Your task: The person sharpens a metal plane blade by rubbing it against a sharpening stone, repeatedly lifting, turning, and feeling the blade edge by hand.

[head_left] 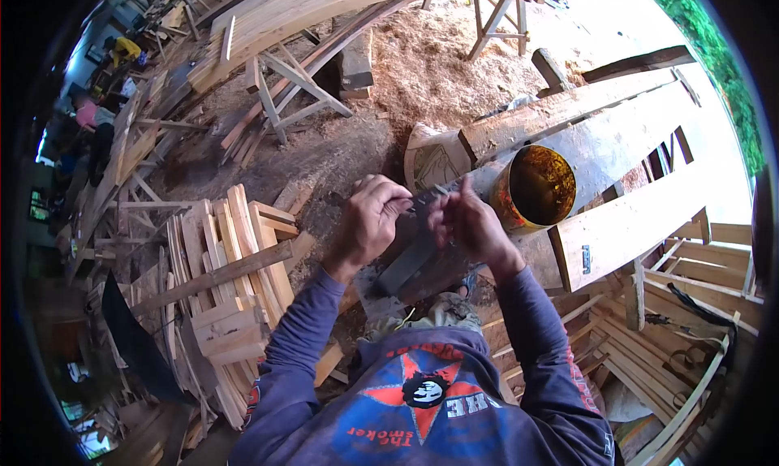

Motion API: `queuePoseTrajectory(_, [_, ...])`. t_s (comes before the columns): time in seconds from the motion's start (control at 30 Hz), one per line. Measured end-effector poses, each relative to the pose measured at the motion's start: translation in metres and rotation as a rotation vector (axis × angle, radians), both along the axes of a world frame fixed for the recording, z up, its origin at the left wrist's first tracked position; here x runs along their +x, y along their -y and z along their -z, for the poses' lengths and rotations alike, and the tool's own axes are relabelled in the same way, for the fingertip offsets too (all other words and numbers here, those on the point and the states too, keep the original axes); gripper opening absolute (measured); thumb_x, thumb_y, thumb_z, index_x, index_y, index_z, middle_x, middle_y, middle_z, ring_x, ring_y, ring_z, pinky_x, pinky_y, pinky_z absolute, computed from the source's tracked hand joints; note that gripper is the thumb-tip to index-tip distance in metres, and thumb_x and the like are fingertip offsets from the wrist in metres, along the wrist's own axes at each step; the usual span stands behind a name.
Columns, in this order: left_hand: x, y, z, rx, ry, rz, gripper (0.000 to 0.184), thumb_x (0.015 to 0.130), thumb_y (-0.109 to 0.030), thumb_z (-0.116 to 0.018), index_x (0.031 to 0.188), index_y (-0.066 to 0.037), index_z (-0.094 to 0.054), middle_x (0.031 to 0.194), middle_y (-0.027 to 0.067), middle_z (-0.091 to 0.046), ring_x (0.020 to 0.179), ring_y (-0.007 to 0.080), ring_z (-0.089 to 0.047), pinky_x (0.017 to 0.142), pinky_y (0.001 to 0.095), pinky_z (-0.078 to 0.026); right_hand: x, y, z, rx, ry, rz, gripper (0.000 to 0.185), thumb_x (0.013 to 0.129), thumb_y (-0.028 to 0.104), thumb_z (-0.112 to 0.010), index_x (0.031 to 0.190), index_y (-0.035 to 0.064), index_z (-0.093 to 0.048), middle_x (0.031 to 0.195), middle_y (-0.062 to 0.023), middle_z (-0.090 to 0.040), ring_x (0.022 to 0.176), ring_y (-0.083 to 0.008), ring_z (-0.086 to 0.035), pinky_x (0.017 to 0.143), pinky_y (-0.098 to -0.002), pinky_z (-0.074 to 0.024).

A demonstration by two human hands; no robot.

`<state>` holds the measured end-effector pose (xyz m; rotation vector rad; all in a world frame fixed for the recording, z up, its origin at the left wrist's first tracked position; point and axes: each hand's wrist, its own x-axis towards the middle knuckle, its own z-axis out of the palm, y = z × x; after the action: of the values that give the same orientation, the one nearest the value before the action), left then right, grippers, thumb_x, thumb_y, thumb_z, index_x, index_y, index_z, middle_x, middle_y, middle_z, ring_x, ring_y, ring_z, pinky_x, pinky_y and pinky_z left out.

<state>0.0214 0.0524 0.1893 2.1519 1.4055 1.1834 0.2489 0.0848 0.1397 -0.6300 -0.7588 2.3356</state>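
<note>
My left hand is closed, with thumb and fingertips pinched together; anything between them is too small to make out. Facing it, my right hand has curled fingers and a raised thumb, and a small pale sliver shows by its fingertips. What that hand grips cannot be named. Under both hands lies a flat grey block on a dark, worn surface. Just right of my right hand stands an open rusty yellow can with dark liquid inside.
Thick planks extend to the right. Stacked cut boards stand at the left, with a wooden trestle beyond. Wood shavings cover the ground ahead. A person in yellow and another in pink are far left.
</note>
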Motion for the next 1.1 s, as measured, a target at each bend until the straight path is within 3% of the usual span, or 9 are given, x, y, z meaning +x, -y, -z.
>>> queuePoseTrajectory(0.03, [-0.001, 0.003, 0.018, -0.246, 0.221, -0.101, 0.007, 0.09, -0.008, -0.073, 0.095, -0.003, -0.071, 0.087, 0.0093, -0.066, 0.089, 0.0289, -0.066, 0.082, 0.0394, -0.051, -0.007, 0.007, 0.004, -0.046, 0.117, 0.202, 0.064, 0.106, 0.061, -0.039, 0.125, 0.0032, -0.062, 0.099, -0.0087, -0.071, 0.082, -0.0178, -0.068, 0.075, -0.0313, -0.0559])
queuePoseTrajectory(0.07, [-0.001, 0.004, 0.04, -0.285, 0.309, -0.148, 0.014, 0.093, -0.012, -0.073, 0.096, 0.002, -0.072, 0.083, 0.0088, -0.068, 0.078, 0.0212, -0.066, 0.071, 0.0345, -0.052, -0.016, 0.018, 0.012, -0.005, 0.254, 0.271, 0.072, 0.105, 0.067, -0.033, 0.139, 0.0076, -0.055, 0.113, -0.0082, -0.068, 0.096, -0.0168, -0.067, 0.084, -0.0298, -0.0536])
queuePoseTrajectory(0.1, [0.002, 0.007, 0.044, -0.29, 0.313, -0.133, 0.014, 0.093, -0.012, -0.073, 0.096, 0.002, -0.072, 0.083, 0.0088, -0.068, 0.078, 0.0212, -0.066, 0.071, 0.0345, -0.052, -0.021, 0.032, 0.023, 0.097, 0.247, 0.295, 0.062, 0.107, 0.057, -0.045, 0.142, 0.0067, -0.052, 0.118, -0.0071, -0.066, 0.101, -0.0152, -0.065, 0.087, -0.0288, -0.0523])
queuePoseTrajectory(0.17, [0.01, 0.016, 0.055, -0.636, 0.589, -0.147, 0.019, 0.094, -0.014, -0.072, 0.099, 0.004, -0.072, 0.085, 0.0071, -0.073, 0.078, 0.0117, -0.065, 0.069, 0.0301, -0.052, -0.044, 0.054, 0.033, 0.26, 0.424, 0.416, 0.045, 0.106, 0.036, -0.06, 0.14, 0.0058, -0.054, 0.117, -0.0043, -0.066, 0.103, -0.013, -0.063, 0.088, -0.0295, -0.0517])
queuePoseTrajectory(0.2, [0.011, 0.018, 0.056, -0.658, 0.575, -0.109, 0.021, 0.098, -0.016, -0.07, 0.105, 0.005, -0.072, 0.089, 0.0002, -0.07, 0.081, 0.0049, -0.06, 0.072, 0.0237, -0.05, -0.052, 0.058, 0.035, 0.172, 0.366, 0.494, 0.033, 0.102, 0.018, -0.068, 0.13, 0.0029, -0.06, 0.11, -0.0028, -0.068, 0.095, -0.0107, -0.064, 0.083, -0.0288, -0.0535])
queuePoseTrajectory(0.33, [0.016, 0.024, 0.067, -0.715, 0.593, -0.081, 0.024, 0.099, -0.017, -0.069, 0.106, 0.006, -0.072, 0.092, 0.0008, -0.071, 0.082, 0.0048, -0.06, 0.073, 0.0232, -0.05, -0.065, 0.065, 0.05, 0.11, 0.395, 0.669, 0.017, 0.103, 0.015, -0.065, 0.11, -0.0002, -0.067, 0.094, -0.002, -0.069, 0.075, -0.0079, -0.063, 0.067, -0.0252, -0.0534])
queuePoseTrajectory(0.5, [0.007, 0.019, 0.074, -0.728, 0.638, -0.039, 0.026, 0.101, -0.017, -0.066, 0.106, 0.008, -0.072, 0.087, 0.0051, -0.075, 0.079, 0.0067, -0.065, 0.07, 0.0255, -0.053, -0.062, 0.076, 0.053, 0.055, 0.358, 0.671, 0.017, 0.103, 0.015, -0.065, 0.111, -0.0001, -0.067, 0.094, -0.0023, -0.069, 0.074, -0.0076, -0.062, 0.066, -0.0254, -0.053])
queuePoseTrajectory(0.67, [0.004, 0.003, 0.07, -0.846, 0.769, -0.022, 0.035, 0.094, -0.022, -0.079, 0.112, 0.007, -0.069, 0.096, 0.0071, -0.074, 0.083, 0.0077, -0.065, 0.073, 0.0218, -0.052, -0.063, 0.077, 0.053, 0.066, 0.363, 0.672, 0.017, 0.103, 0.016, -0.065, 0.11, -0.0003, -0.067, 0.093, -0.0019, -0.069, 0.074, -0.0072, -0.061, 0.065, -0.0247, -0.0519])
queuePoseTrajectory(1.1, [0.024, 0.002, 0.066, -0.989, 0.961, 0.05, 0.025, 0.092, -0.014, -0.079, 0.107, 0.005, -0.071, 0.094, 0.0084, -0.074, 0.079, 0.01, -0.067, 0.075, 0.0241, -0.054, -0.038, 0.062, 0.052, 0.145, 0.292, 0.54, 0.023, 0.102, 0.021, -0.068, 0.115, 0.0027, -0.062, 0.094, -0.0007, -0.066, 0.078, -0.0079, -0.06, 0.069, -0.0247, -0.0505])
